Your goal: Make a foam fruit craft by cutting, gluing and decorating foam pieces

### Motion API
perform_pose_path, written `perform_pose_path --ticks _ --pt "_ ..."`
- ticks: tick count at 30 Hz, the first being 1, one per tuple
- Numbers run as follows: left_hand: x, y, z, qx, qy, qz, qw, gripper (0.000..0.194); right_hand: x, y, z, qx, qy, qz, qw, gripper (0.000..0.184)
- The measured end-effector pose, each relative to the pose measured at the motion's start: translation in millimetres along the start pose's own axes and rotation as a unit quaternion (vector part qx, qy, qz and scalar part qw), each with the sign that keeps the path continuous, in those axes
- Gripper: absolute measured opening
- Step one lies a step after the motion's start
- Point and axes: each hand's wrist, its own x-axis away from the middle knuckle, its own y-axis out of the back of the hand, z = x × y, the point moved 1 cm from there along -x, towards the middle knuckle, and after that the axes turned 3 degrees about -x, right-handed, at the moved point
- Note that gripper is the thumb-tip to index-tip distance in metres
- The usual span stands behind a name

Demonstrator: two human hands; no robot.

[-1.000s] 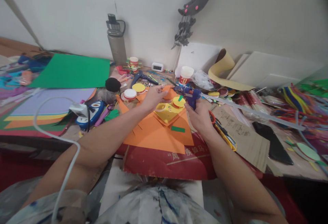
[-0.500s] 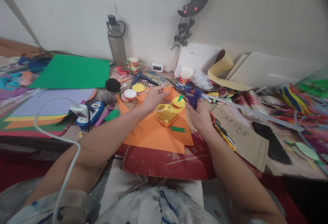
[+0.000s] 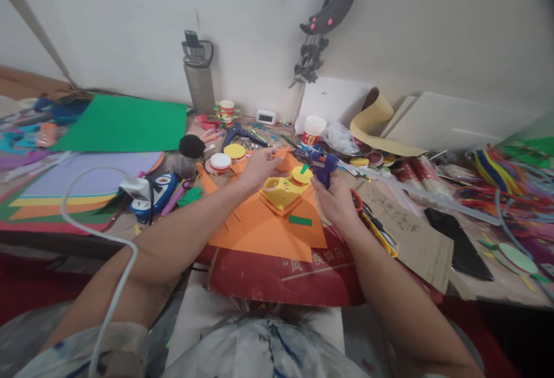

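Observation:
My left hand (image 3: 263,169) pinches a small orange paper piece (image 3: 285,162) above the craft work. In my right hand (image 3: 336,198) is a blue hot glue gun (image 3: 322,165), its nozzle pointing left at the orange piece; whether they touch I cannot tell. A long clear glue stick (image 3: 415,187) sticks out of the gun's back to the right. Below the hands lies a yellow folded paper shape (image 3: 280,194) with drawn eyes and a round yellow disc (image 3: 302,175) bearing a green strip. Under it are orange paper sheets (image 3: 259,236), with a green paper strip (image 3: 300,220) on top.
A red board (image 3: 281,280) sticks out at the table's front edge. To the right are a yellow utility knife (image 3: 381,234), brown cardboard (image 3: 407,234) and a black phone (image 3: 459,245). Coloured sheets (image 3: 86,179) and a white cable (image 3: 97,228) occupy the left. A bottle (image 3: 199,81) stands behind.
The glue gun has tilted slightly, its nozzle dipping a little beside the orange piece. My left hand stays almost in place. The view has shifted slightly.

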Motion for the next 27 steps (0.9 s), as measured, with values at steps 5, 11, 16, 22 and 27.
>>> perform_pose_path --ticks 5,11,16,22,27 --pt "0.4 -0.3 0.9 0.001 0.004 0.014 1.000 0.011 -0.4 0.2 -1.9 -0.003 -0.007 -0.001 1.000 0.035" --pt "1.8 -0.5 0.8 -0.008 0.003 0.014 1.000 0.008 -0.3 1.3 -4.4 -0.006 -0.010 -0.001 1.000 0.031" --pt "1.0 -0.3 -2.1 0.010 -0.005 0.009 1.000 0.012 0.7 0.8 0.7 0.005 -0.003 0.008 1.000 0.037" --pt "5.7 -5.6 -5.5 0.006 0.015 0.006 1.000 0.013 0.8 1.0 0.8 0.000 -0.004 0.008 1.000 0.040" --pt "3.6 -3.9 -3.4 0.009 0.001 0.007 1.000 0.013 0.7 1.9 0.3 -0.004 -0.009 0.007 1.000 0.041"
